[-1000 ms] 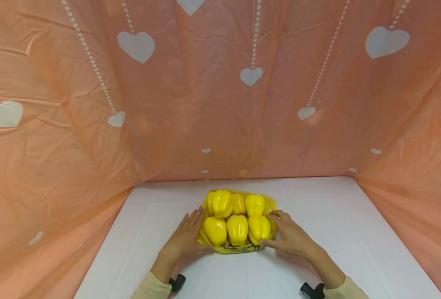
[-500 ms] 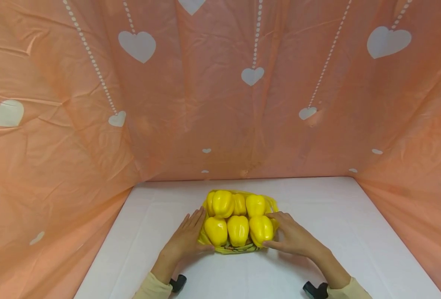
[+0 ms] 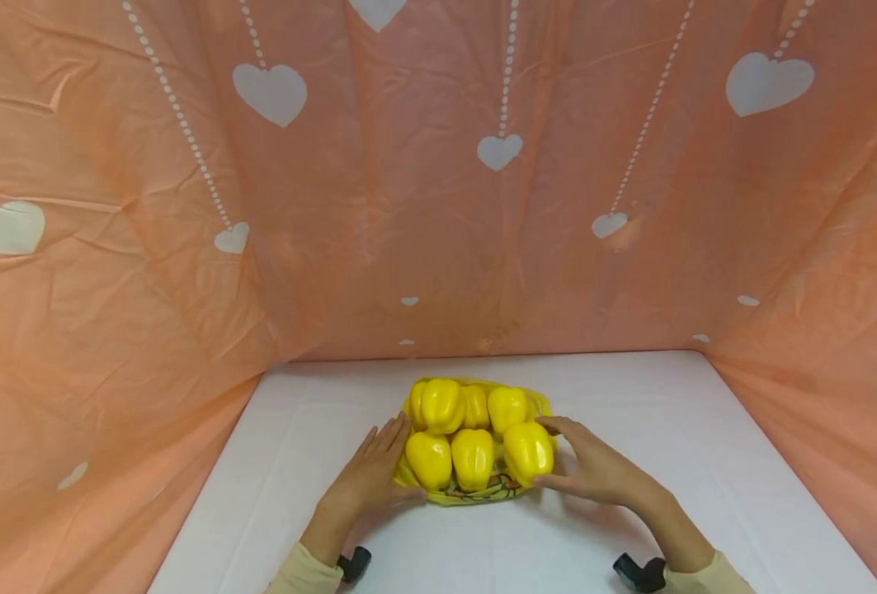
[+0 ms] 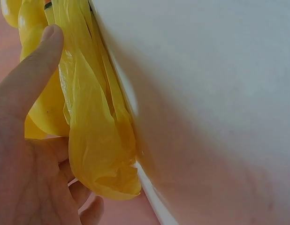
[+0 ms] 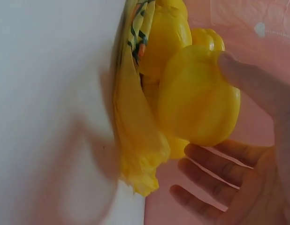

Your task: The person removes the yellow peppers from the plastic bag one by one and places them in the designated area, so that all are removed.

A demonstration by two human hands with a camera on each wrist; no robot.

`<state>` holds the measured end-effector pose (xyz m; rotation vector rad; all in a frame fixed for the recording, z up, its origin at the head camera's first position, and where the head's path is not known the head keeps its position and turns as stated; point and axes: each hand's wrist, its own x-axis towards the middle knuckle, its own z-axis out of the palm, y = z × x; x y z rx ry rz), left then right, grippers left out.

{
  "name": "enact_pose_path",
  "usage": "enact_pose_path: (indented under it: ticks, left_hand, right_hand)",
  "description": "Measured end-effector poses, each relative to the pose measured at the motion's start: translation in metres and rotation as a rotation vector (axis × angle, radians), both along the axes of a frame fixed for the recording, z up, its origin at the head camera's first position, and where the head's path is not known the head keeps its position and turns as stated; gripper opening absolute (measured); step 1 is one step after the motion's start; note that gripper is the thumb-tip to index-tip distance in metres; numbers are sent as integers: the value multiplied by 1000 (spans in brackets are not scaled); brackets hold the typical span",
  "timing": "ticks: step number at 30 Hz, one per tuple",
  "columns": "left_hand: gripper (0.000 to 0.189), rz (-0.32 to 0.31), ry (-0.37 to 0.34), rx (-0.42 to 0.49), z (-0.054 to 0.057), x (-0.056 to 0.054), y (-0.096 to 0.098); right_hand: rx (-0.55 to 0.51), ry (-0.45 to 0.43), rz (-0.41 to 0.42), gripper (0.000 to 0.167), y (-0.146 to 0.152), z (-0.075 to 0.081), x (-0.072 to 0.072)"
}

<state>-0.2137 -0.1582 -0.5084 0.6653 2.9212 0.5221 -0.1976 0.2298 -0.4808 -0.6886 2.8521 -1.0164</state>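
Several glossy yellow bell peppers (image 3: 472,459) lie in two rows on a yellow plastic bag (image 3: 459,498) with a dark printed pattern. My right hand (image 3: 596,469) pinches the front right bell pepper (image 3: 529,452) between thumb and fingers; in the right wrist view this bell pepper (image 5: 199,98) stands out from the bag and the others. My left hand (image 3: 367,477) rests along the bag's left side, fingers straight in the head view. Its thumb touches the crumpled bag (image 4: 95,136) in the left wrist view.
The bag lies on a white table (image 3: 319,404). A peach curtain (image 3: 438,247) with white hearts surrounds the back and sides. Black wrist-camera mounts (image 3: 355,564) are worn below both hands.
The front right bell pepper has shifted to the right in my right hand's hold, uncovering more of the printed bag. My left hand stays in place.
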Motion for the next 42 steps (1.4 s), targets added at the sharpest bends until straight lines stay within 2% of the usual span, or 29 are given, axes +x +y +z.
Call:
enact_pose_path:
  ticks: [13, 18, 29, 36, 42]
  left_hand:
    - [121, -12, -14, 21, 3, 2, -1]
    - [121, -10, -10, 18, 2, 2, -1]
    - [120, -10, -5, 17, 6, 4, -1]
    - [119, -8, -2, 3, 6, 5, 0]
    - [119, -7, -5, 25, 7, 5, 0]
  right_hand:
    - [-81, 89, 13, 86, 27, 6, -12]
    - [-87, 116, 21, 86, 35, 3, -20]
    - [-78, 111, -48, 91, 48, 2, -39]
    - [-92, 99, -99, 94, 56, -7, -56]
    - [-139, 124, -108, 93, 62, -16, -69]
